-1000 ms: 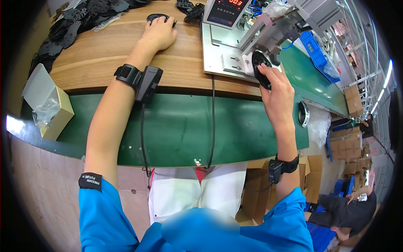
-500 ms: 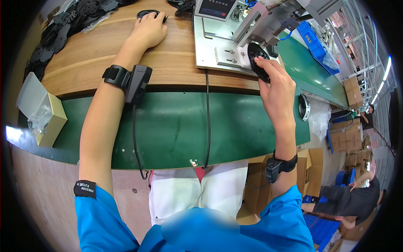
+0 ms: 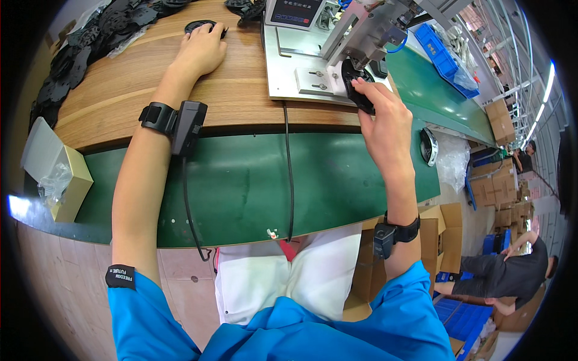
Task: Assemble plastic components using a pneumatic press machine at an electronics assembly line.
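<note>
Black oval part (image 3: 349, 75) slants lengthwise, far-left to near-right, grasped by our right hand (image 3: 386, 117); whether our left hand (image 3: 203, 53) grips the dark disc (image 3: 192, 26) beneath, we cannot tell.

An open cream carton (image 3: 77, 185), a clear plastic bag (image 3: 55, 182) inside, stands at the green workbench's (image 3: 241, 198) left end. A blue bin (image 3: 435, 53) lies along its right edge; a cardboard box (image 3: 428, 239) sits below its near right corner.

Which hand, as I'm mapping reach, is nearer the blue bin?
Right. In view, the right hand is below and left of the blue bin; the left hand is much farther left, past the machine.
</note>
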Tool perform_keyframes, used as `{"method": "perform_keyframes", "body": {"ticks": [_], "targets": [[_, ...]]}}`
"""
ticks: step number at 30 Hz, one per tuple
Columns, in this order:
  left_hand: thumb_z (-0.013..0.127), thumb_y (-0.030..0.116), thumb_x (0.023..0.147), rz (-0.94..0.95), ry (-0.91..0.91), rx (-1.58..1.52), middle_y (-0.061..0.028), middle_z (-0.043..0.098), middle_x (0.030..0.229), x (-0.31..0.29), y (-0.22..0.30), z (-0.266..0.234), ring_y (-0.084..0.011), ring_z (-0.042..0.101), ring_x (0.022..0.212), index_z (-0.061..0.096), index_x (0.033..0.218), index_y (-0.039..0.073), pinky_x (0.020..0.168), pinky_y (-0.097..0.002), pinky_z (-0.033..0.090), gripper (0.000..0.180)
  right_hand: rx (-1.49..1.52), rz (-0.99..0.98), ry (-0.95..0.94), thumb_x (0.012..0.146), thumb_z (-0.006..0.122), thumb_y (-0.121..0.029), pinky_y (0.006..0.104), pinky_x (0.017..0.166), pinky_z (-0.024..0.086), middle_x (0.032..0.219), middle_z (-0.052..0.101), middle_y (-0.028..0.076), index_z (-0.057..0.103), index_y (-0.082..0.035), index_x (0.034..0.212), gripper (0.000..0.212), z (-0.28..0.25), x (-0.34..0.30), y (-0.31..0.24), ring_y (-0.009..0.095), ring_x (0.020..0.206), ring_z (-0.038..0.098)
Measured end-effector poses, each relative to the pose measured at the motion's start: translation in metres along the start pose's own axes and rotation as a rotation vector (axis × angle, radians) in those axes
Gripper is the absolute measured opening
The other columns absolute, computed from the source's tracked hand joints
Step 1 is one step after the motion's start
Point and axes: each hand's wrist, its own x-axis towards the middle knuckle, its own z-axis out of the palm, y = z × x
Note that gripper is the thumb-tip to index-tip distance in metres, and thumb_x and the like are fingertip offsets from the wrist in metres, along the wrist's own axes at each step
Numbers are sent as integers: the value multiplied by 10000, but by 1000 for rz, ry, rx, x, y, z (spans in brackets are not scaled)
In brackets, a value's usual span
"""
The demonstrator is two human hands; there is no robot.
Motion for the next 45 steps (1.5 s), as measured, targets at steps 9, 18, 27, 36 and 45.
{"method": "perform_keyframes", "body": {"ticks": [9,18,27,36,45], "targets": [[484,234,1004,23,45,-6,-250,519,1507,-2,0,2,-411,457,1438,525,1435,61,1194,-610,330,466,3,14,-5,773,681,96,451,884,547,1105,724,144,719,-21,1165,411,0,1,-2,368,1002,692],[490,235,1004,32,45,-4,-253,515,1507,0,-2,2,-415,456,1439,513,1452,61,1203,-619,317,481,6,1,11,785,685,87,458,870,540,1089,719,154,719,-19,1167,398,0,1,-2,376,985,689],[486,234,1002,42,68,-9,-250,533,1488,-1,-2,2,-417,470,1426,528,1436,73,1189,-621,331,465,11,5,4,783,685,90,460,881,547,1097,719,153,723,-27,1185,420,1,0,-3,378,991,690],[486,236,1001,31,71,5,-245,536,1483,-1,-3,4,-415,476,1419,531,1417,73,1186,-625,333,449,28,23,13,781,678,93,452,882,554,1113,722,151,723,-29,1181,420,0,0,-5,373,991,695],[498,243,1004,39,72,9,-243,538,1484,1,-1,6,-411,479,1417,529,1426,76,1186,-614,337,455,16,30,7,787,675,82,452,869,544,1070,715,155,726,-30,1172,404,1,1,-2,378,970,687]]}}
